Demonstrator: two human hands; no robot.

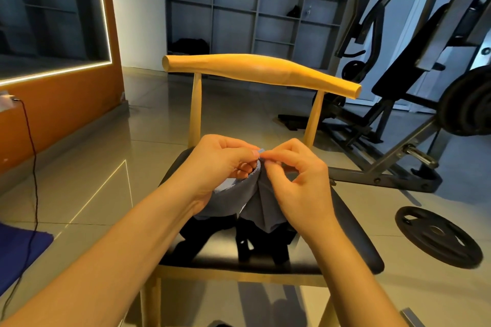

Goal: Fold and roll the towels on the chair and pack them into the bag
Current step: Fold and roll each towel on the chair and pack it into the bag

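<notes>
Chair seat: the black seat of the chair [353, 233] fills the lower centre of the frame, and all the action is right above it.
Dark bundle: a black heap [255, 241] lies on the seat. It could be the bag or more cloth, I cannot tell which.
Towel: the grey-blue towel [255, 204] is lifted off the seat at frame centre, and its lower edge trails onto the dark heap.
Towel axis: it hangs long-ways from the pinched top point down toward the bottom of the frame, bunched in two drooping lobes.
Left hand: the left hand [220, 164] is clenched on the towel's top edge, thumb over the hem.
Right hand: the right hand [297, 178] has its fingers [279, 158] nipping the same corner, almost touching the left.
Corner work: the step looks like finding the corners. My call is to keep one corner fixed, slide the other hand along the hem until the edge runs taut, then lay the towel flat before folding.
Weight plate: a dark weight plate [438, 236] lies on the floor at right.
Backrest: the chair's wooden bar crosses mid-frame.
Far wall: grey shelves [239, 8] stand at upper centre.
</notes>
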